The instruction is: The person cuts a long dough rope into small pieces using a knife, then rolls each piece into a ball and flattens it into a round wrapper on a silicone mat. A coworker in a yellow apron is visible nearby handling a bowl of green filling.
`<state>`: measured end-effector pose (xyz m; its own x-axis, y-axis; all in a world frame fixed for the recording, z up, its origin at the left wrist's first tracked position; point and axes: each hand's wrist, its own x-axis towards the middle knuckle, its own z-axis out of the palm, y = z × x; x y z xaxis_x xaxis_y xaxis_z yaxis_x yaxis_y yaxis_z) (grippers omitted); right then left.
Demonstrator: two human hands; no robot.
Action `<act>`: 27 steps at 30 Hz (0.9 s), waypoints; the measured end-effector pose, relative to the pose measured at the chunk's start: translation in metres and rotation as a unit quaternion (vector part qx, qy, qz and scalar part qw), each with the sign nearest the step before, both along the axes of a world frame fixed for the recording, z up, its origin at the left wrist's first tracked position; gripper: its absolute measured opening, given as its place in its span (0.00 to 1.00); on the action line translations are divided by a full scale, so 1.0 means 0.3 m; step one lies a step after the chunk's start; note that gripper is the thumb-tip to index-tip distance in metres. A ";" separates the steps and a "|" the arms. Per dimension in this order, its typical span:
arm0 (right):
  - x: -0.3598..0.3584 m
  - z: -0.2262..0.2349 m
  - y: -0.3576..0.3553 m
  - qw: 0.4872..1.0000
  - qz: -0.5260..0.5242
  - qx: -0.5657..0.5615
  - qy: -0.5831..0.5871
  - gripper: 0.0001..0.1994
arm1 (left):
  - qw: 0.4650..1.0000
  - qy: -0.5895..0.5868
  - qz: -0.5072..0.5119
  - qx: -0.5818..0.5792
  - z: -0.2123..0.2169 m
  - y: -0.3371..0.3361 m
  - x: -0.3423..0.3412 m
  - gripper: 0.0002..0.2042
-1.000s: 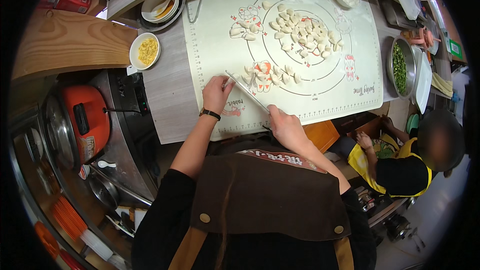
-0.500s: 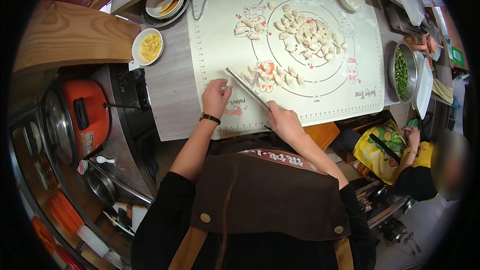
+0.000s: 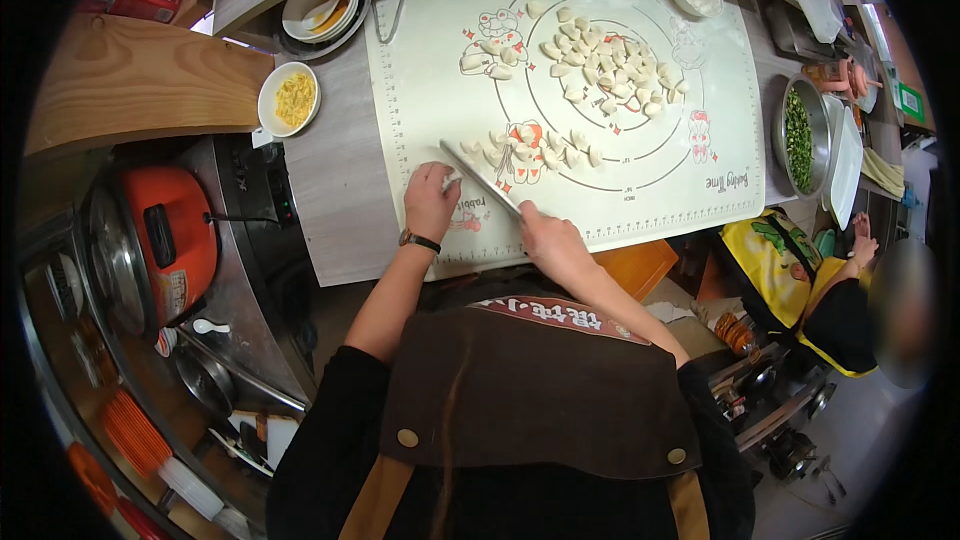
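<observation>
- Head view: right hand (image 3: 553, 240) is gripping a straight metal knife (image 3: 487, 182), slanting over the printed mat (image 3: 690, 195).
- Left hand (image 3: 432, 205) is curling near the knife; cannot tell whether it is holding anything.
- Small whitish dough pieces (image 3: 605, 67) are lying scattered on the mat, which is covering a grey wood-grain table (image 3: 345, 205).
- White bowl (image 3: 268, 78) is containing yellow shreds (image 3: 294, 101); steel bowl (image 3: 819, 110), chopped greens (image 3: 797, 140).

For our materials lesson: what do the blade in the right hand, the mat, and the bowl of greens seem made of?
Blade: likely smooth steel, from its grey, metallic look.
Mat: perhaps silicone or plastic, fairly matte; it is a thin, printed sheet.
Bowl: probably polished stainless steel, given its silvery, shiny wall.
</observation>
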<state>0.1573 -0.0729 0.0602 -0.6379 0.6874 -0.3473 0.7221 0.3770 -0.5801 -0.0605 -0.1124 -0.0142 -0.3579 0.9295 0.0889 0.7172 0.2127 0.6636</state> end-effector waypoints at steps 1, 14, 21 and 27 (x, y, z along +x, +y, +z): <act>0.018 0.005 0.015 0.999 -0.026 -0.032 0.032 0.08 | 0.999 -0.032 0.024 -0.012 -0.012 -0.011 -0.006 0.11; 0.443 0.191 0.407 0.956 -0.242 0.133 0.103 0.07 | 0.980 -0.118 0.149 -0.058 0.006 0.167 -0.048 0.10; 0.449 0.155 0.619 0.963 -0.175 0.169 0.114 0.09 | 0.976 -0.120 0.177 -0.048 0.003 0.298 -0.054 0.09; 0.386 0.120 0.822 0.970 -0.087 0.207 0.094 0.12 | 0.970 -0.106 0.217 0.033 0.031 0.611 -0.110 0.10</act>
<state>0.2730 0.1737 0.0963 -0.5253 0.8459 0.0926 0.6913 0.4877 -0.5332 -0.0936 0.0708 -0.0050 -0.7315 0.6815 0.0238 0.4148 0.4170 0.8088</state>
